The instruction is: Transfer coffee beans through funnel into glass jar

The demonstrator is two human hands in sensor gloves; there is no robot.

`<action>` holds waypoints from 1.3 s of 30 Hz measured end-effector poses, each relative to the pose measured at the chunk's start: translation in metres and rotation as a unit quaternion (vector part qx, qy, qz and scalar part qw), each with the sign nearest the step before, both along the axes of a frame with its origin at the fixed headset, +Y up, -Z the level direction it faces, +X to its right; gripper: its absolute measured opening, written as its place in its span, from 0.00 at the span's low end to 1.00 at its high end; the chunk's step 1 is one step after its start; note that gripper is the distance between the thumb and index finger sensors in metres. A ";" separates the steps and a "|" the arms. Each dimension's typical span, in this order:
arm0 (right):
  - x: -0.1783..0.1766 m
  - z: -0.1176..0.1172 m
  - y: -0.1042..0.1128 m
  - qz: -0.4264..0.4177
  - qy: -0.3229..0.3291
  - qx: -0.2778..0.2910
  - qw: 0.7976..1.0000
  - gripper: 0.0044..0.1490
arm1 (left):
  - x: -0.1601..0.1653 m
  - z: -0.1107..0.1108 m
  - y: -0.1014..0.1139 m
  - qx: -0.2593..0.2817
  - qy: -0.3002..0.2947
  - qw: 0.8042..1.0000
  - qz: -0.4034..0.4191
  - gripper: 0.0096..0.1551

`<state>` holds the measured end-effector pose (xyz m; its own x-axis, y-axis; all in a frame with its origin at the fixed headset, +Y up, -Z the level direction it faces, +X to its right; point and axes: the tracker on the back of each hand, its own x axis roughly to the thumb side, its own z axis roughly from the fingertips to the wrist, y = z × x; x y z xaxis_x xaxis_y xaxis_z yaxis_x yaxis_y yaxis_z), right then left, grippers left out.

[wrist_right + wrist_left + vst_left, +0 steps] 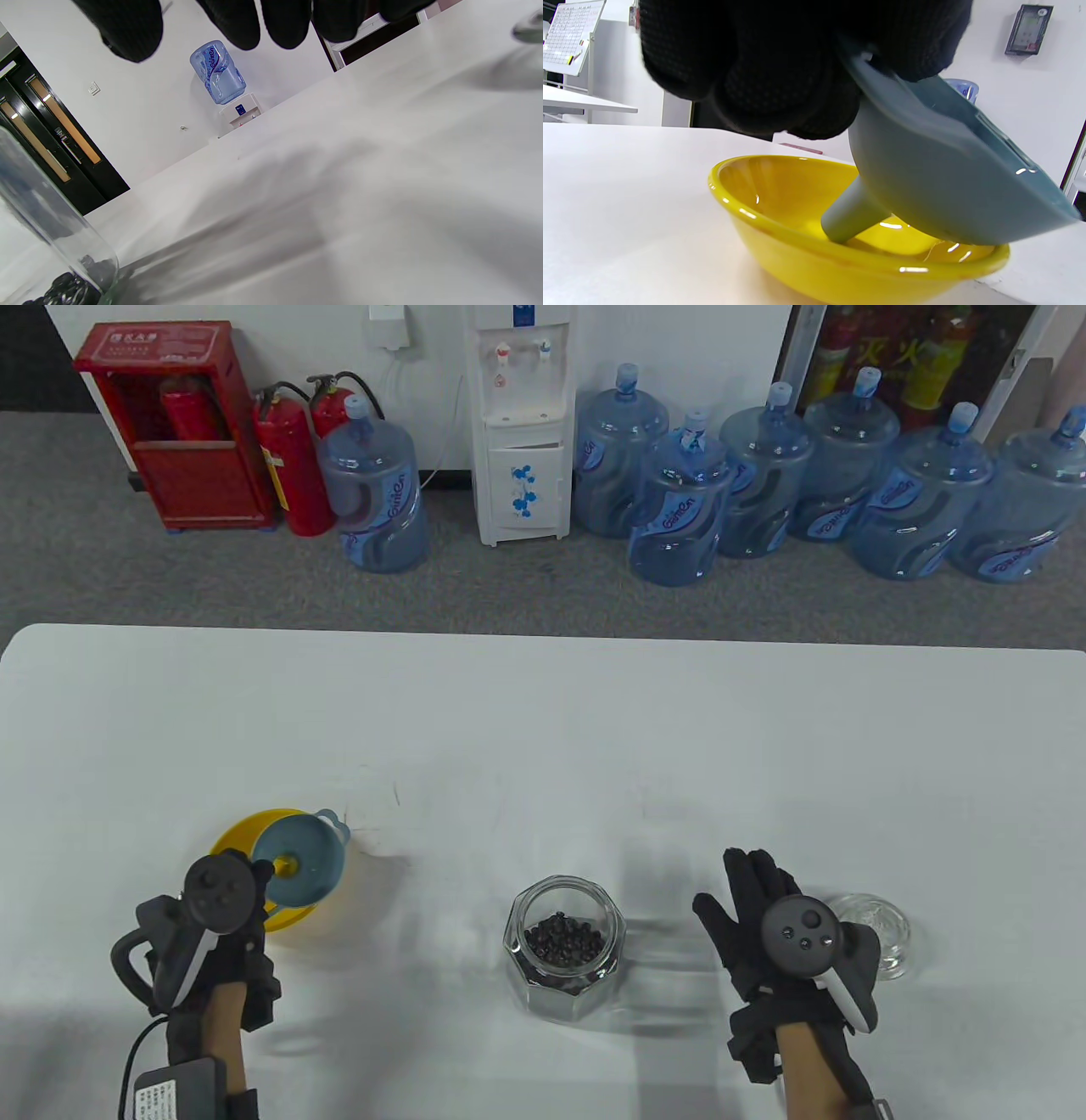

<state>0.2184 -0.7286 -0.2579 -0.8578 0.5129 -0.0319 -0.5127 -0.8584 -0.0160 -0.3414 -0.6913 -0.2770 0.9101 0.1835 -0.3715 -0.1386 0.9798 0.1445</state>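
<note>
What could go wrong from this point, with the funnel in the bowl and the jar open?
The left hand grips the funnel only at its rim, tilted, spout in the yellow bowl; it could slip or tip the bowl. The glass jar holding beans stands uncovered, its lid behind the open right hand, which might knock either.

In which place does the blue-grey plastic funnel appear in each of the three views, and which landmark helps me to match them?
Table view: the blue-grey plastic funnel is at lower left, tilted in the yellow bowl, by the left hand.
Left wrist view: the funnel fills centre-right; its rim is gripped by gloved fingers, its spout is in the bowl.
Right wrist view: not in it.
Shared landmark: the white table.
</note>
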 end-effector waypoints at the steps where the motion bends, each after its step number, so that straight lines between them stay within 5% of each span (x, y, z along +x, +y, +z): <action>1: 0.000 0.000 0.000 -0.001 0.000 0.000 1.000 0.49 | -0.001 0.000 -0.001 -0.007 0.002 1.000 -0.002 0.22; 15: 0.000 0.001 -0.001 0.004 -0.003 -0.008 1.000 0.49 | -0.005 -0.001 -0.009 -0.049 0.037 0.997 -0.037 0.22; 19: 0.001 0.001 -0.001 0.003 -0.005 -0.008 1.000 0.48 | -0.005 0.001 -0.006 -0.076 0.042 0.995 -0.044 0.29; 23: 0.002 0.001 0.001 -0.004 -0.007 -0.003 1.000 0.49 | 0.000 0.009 0.014 0.000 0.043 0.998 -0.035 0.38; 26: 0.003 0.001 0.001 -0.007 -0.007 0.000 1.000 0.49 | 0.024 0.012 0.033 0.047 0.009 0.998 -0.042 0.38; 32: 0.001 0.001 0.001 -0.006 -0.002 -0.003 1.000 0.49 | 0.089 0.004 0.049 0.060 -0.096 0.993 -0.040 0.39; 39: 0.001 0.001 0.000 -0.003 0.001 -0.002 1.000 0.49 | 0.138 -0.004 0.011 0.030 -0.205 0.978 0.014 0.47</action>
